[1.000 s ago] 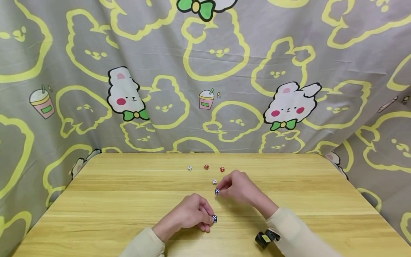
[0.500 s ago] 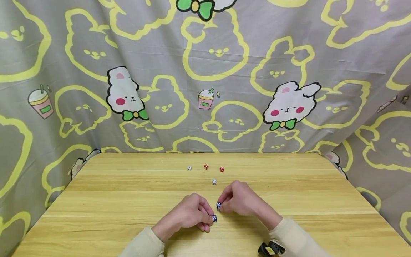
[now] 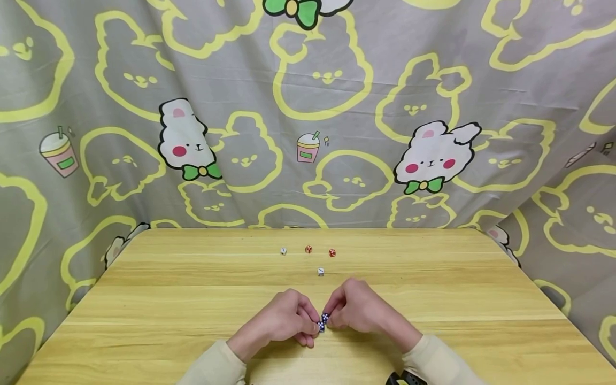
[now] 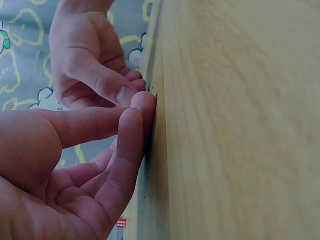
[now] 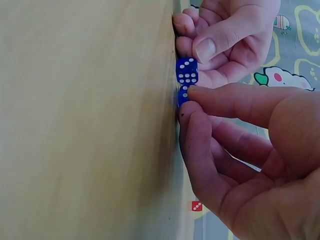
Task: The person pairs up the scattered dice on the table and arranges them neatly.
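Since the earlier frame, the right hand (image 3: 360, 308) has drawn its blue die (image 3: 325, 317) nearer the person. Left to right: the left hand (image 3: 287, 318) pinches another blue die (image 3: 321, 326) at the wooden tabletop (image 3: 168, 299); just beyond and rightward, seemingly touching, sits the first, pinched by the right. Both cubes lie between the hands, neither having a long axis.

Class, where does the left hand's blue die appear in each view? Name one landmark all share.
Head: blue die below centre, slightly right, held by the left hand.
Left wrist: not visible.
Right wrist: blue die above centre, slightly right, above the other blue die.
Shared landmark: left hand, lower left in left wrist, upper right in right wrist.
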### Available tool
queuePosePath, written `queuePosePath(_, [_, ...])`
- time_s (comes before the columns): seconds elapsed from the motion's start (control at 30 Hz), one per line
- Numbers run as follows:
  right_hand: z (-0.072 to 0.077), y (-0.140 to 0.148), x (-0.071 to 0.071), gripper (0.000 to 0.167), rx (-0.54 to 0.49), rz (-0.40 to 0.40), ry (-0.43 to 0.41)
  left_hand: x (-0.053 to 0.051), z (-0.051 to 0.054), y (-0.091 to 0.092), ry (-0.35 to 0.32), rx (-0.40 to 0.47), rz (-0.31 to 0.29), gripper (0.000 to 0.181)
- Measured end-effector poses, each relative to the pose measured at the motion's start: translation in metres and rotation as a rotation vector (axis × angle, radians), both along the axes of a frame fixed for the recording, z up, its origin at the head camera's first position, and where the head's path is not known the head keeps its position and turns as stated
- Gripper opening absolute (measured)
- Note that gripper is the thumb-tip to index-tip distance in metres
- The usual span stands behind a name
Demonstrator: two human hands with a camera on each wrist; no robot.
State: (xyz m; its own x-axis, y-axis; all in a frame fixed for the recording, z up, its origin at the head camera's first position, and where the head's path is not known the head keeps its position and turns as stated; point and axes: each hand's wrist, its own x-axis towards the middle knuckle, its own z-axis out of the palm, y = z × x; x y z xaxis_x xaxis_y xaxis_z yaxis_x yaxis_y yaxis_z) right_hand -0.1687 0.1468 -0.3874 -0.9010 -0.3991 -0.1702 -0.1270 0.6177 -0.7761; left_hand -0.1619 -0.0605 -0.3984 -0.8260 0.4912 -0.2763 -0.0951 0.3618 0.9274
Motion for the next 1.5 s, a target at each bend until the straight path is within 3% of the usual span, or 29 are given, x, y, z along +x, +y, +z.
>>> queuePosePath(0.7, [-0.001,0.002,0.005,0.017,-0.032,-0.043,-0.026,-0.001,0.001,0.0,0.006,-0.012,-0.008,0.007])
queuePosePath(1.5, [-0.003,0.006,0.016,0.014,-0.048,-0.029,-0.034,0.0,0.001,0.0,0.014,-0.007,-0.014,0.007])
